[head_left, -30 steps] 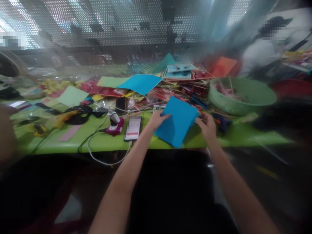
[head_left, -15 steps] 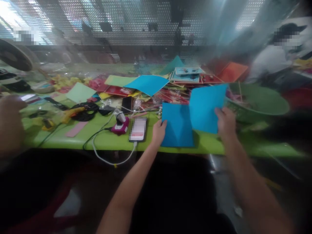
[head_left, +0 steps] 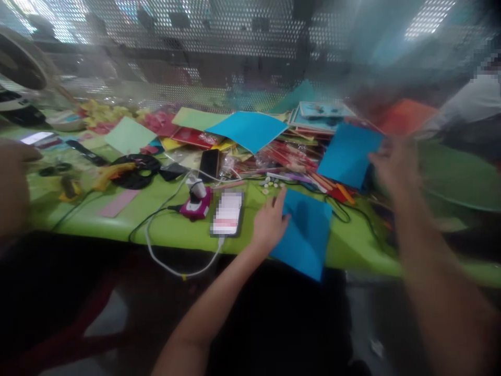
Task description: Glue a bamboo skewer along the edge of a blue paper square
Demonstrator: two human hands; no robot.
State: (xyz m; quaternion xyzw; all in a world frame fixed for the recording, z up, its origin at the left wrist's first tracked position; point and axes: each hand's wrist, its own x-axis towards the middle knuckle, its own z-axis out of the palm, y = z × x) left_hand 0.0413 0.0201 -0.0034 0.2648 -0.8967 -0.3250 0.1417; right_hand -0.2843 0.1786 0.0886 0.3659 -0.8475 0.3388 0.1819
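My left hand (head_left: pixel 271 225) rests at the left edge of a blue sheet (head_left: pixel 307 237), its thumb and fingers apart. This sheet lies tilted on the green-covered table, with its near corner jutting over the front edge. Farther right, my right hand (head_left: pixel 393 164) grips the right side of a second blue sheet (head_left: pixel 349 156), which is close to the pile; motion blurs these fingers. A charging phone (head_left: pixel 227 213) is left of my left hand, beside a magenta power adapter (head_left: pixel 195 202). Small pale pieces (head_left: pixel 272 184) lie just beyond my left fingertips.
A heap of coloured paper and sticks, topped by a blue sheet (head_left: pixel 250 128), fills the back. A green basin (head_left: pixel 454 172) stands right. Left are a yellow glue gun (head_left: pixel 113 175), a black reel (head_left: pixel 136 171) and another person's arm (head_left: pixel 13 193). Someone sits far right.
My right hand has carried its blue sheet back and to the right. The other sheet has turned and slid toward the front edge, and my left fingers have spread. The view has shifted slightly.
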